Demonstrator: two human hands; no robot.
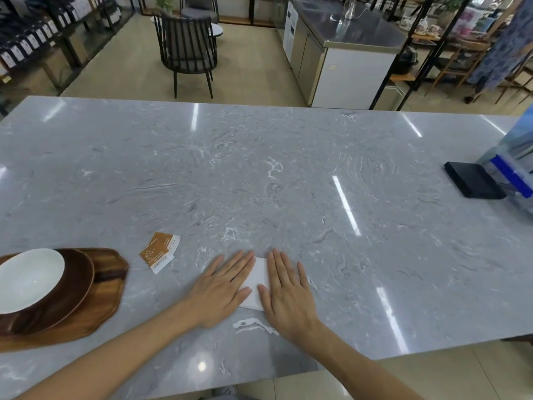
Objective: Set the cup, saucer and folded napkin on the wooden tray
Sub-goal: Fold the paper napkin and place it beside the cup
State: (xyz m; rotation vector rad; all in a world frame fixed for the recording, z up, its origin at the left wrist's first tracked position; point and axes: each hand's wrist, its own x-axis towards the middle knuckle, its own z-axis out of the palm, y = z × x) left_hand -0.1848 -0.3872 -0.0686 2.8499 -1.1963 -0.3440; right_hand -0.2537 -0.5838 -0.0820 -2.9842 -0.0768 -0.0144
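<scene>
Flatly, both palms (220, 287) (288, 290) atop white napkin (255, 287), packet lettering (160, 252) unreadable

left hand (220, 287) lying flat, palm down, fingers spread and pointing forward | right hand (288, 290) lying flat just beside it, palm down, fingers extended | thumbs nearly meeting between the hands | bare forearms angling inward

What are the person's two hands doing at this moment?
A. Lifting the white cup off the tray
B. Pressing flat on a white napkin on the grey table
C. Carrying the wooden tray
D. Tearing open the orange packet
B: the left hand and right hand lie palm-down on the white napkin, apart from the wooden tray and the orange packet.
</scene>
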